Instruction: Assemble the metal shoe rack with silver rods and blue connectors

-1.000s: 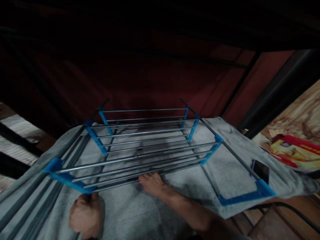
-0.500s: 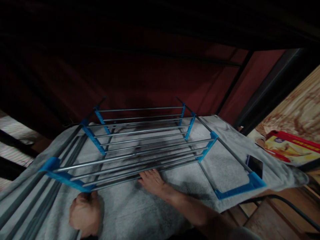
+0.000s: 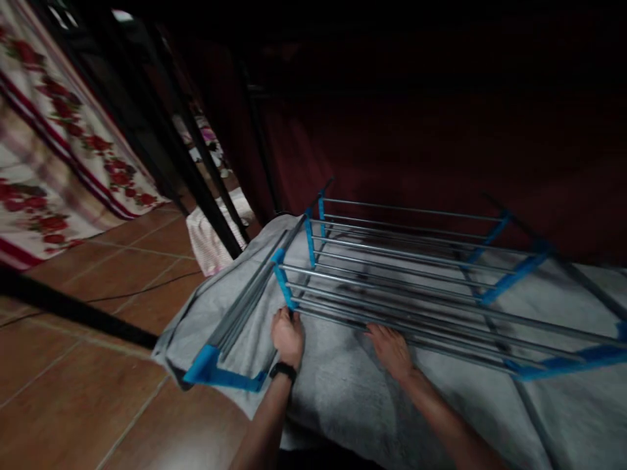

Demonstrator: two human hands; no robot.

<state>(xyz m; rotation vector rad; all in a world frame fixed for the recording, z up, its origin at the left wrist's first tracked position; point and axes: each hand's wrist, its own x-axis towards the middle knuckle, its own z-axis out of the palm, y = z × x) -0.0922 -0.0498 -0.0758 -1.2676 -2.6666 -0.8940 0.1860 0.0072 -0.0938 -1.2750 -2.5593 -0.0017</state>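
Floor: brown tiles [image 3: 73, 391]; a flowered cloth [image 3: 59, 163] hangs at the far left.
Towel: the grey towel [image 3: 343, 405] on the floor carries the drying rack [image 3: 392, 261], from its left edge rightward.
Left hand [image 3: 287, 336]: grip clenched on the rack's near rod, beside a blue joint.
Right hand [image 3: 392, 349]: released, flat on the towel, fingertips at the near rods.
Care: I judge it safer to hold rods, not joints.
Containers: none; the rods carry nothing.

The rack [image 3: 401, 258] was made of thin grey metal bars with bright blue plastic corners. It stood low and spread out flat, with a side wing folded out to the left. A soft grey towel [image 3: 343, 398] lay under it, spread wide. The left hand [image 3: 287, 334] gripped a bar by a blue corner, and the right hand [image 3: 392, 349] lay flat on the towel.
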